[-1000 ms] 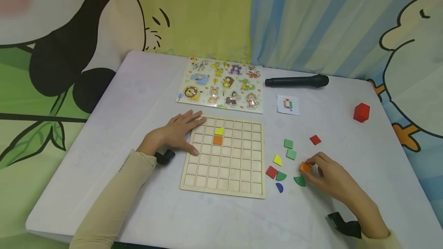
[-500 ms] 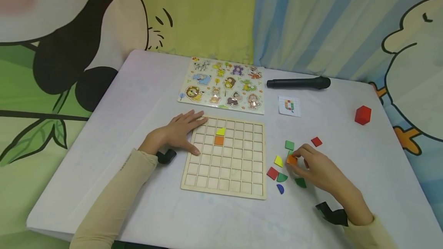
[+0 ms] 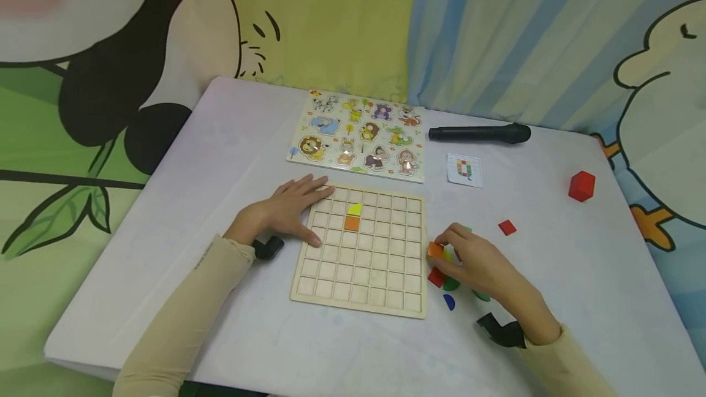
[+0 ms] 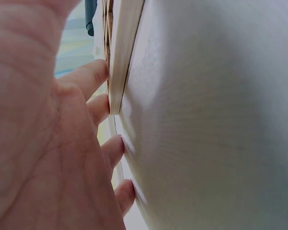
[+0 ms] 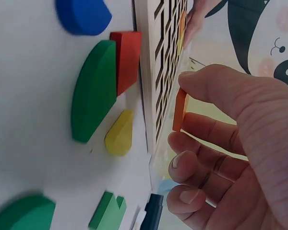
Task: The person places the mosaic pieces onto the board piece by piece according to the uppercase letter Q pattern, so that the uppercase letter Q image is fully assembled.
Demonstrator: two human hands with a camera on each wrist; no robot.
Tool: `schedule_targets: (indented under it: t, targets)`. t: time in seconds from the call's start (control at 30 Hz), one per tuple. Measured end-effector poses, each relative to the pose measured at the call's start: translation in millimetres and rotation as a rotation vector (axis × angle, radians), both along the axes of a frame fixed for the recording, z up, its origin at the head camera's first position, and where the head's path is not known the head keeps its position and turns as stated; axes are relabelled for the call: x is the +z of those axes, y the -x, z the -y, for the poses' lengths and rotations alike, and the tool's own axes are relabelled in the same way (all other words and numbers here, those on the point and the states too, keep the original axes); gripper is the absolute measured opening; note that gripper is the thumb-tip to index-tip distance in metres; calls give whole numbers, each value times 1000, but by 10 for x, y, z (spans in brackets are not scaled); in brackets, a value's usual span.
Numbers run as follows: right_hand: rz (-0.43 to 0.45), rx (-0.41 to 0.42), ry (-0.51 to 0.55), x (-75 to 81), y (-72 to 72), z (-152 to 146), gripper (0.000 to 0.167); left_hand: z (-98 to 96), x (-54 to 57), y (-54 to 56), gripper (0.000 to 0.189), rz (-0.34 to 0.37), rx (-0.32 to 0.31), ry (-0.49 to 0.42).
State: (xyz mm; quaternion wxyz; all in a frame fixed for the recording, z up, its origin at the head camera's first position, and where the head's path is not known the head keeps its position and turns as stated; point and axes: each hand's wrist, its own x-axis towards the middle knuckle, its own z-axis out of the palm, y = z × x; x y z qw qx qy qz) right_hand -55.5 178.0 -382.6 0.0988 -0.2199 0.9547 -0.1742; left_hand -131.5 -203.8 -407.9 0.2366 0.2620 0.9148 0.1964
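Note:
A wooden grid board (image 3: 361, 287) lies on the white table, with a yellow quarter-round tile (image 3: 354, 209) and an orange square tile (image 3: 352, 223) in two neighbouring cells. My left hand (image 3: 289, 210) rests with spread, straight fingers on the board's left edge. Between thumb and fingertips my right hand (image 3: 477, 262) pinches another orange square tile (image 5: 180, 110), raised beside the board's right edge. Below that hand lie a red square tile (image 5: 128, 62), a green quarter-round tile (image 5: 93, 91), a yellow tile (image 5: 120, 134) and a blue half-round tile (image 3: 449, 302).
An animal puzzle board (image 3: 358, 133) lies behind the grid board. To its right are a black microphone-shaped object (image 3: 480, 133) and a small card (image 3: 464, 170) with a coloured pattern. Farther right sit a red tile (image 3: 507, 227) and a red block (image 3: 581, 186).
My right hand has carried the orange tile leftward from the loose pieces to the board's right edge, now covering some green tiles. The left hand has stayed on the board.

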Motion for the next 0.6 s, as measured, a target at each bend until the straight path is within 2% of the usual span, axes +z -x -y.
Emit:
schedule_targets:
  t: [0.13, 0.3, 0.6]
  targets:
    - [13, 18, 0, -4, 21, 75, 30, -12, -1, 3, 114, -1, -2, -1]
    - [-20, 65, 32, -6, 55, 150, 28, -22, 9, 7, 115, -6, -5, 12]
    - [-42, 127, 48, 15, 186, 338, 29, -3, -10, 4, 115, -11, 1, 5]
